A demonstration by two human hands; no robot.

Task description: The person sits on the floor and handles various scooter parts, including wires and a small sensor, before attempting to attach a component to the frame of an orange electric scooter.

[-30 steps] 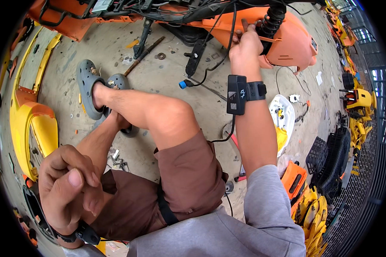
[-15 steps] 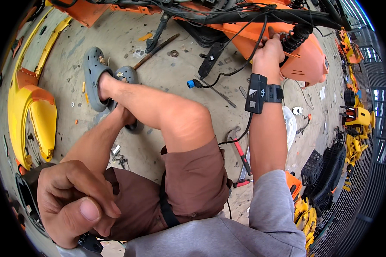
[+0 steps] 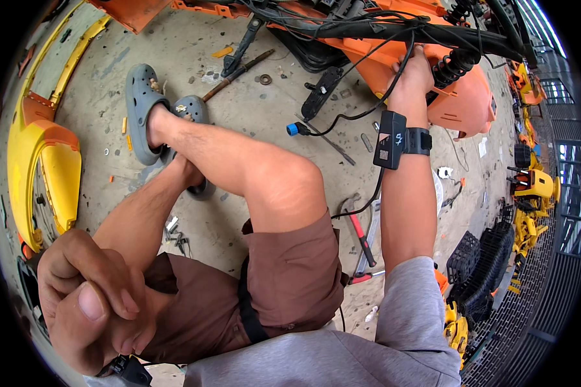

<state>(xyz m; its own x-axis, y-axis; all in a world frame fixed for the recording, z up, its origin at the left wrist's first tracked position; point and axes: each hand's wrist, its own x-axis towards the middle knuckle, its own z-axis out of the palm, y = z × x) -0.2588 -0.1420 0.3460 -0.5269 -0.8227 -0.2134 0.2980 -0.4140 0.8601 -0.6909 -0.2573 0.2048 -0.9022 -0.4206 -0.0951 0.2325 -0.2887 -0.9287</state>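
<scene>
My right hand (image 3: 412, 79) reaches to the upper right, fingers curled beside an orange plastic panel (image 3: 459, 115) and a black coil-spring shock absorber (image 3: 456, 66). A black cable (image 3: 361, 117) runs along its left side and ends in a blue connector (image 3: 293, 129). Above the hand crosses a black frame tube (image 3: 471, 35); the fingertips are partly hidden, and what they grip cannot be made out. Close at the lower left, my left hand (image 3: 93, 300) is closed, thumb against the curled fingers, clear of the vehicle parts. Anything inside it is hidden.
A hammer (image 3: 360, 232) with a red-and-black handle lies right of my knee. Yellow body panels (image 3: 29, 161) lie at the left. A rusty rod (image 3: 239, 74) rests beyond my grey clogs (image 3: 142, 109). Black crates (image 3: 487, 264) stand at the right.
My left hand has shifted left and slightly up, still closed. My right hand has moved a little right and down in the picture, and its fingers are curled more out of sight.
</scene>
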